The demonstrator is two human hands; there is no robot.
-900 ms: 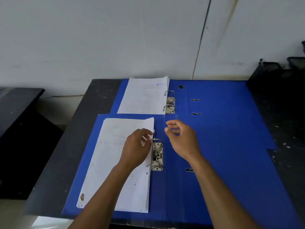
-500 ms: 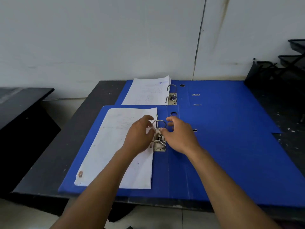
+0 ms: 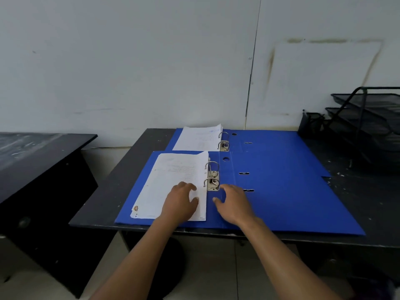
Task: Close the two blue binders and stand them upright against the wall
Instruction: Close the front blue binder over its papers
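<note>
Nearby, open near binder (image 3: 270, 191) lying flat, left hand (image 3: 180, 204) spread on its pages, right hand (image 3: 234, 204) open beside rings.

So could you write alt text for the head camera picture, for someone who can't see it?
Two blue binders lie open on a black desk by a white wall, papers on their rings. The left hand rests on the near binder's papers; the right hand is beside its rings.

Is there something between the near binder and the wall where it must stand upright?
Yes. The far binder lies open and flat between the near binder and the wall, filling the strip of desk along the wall. A black mesh tray rack takes the right corner. Both hands rest open on the near binder.
</note>
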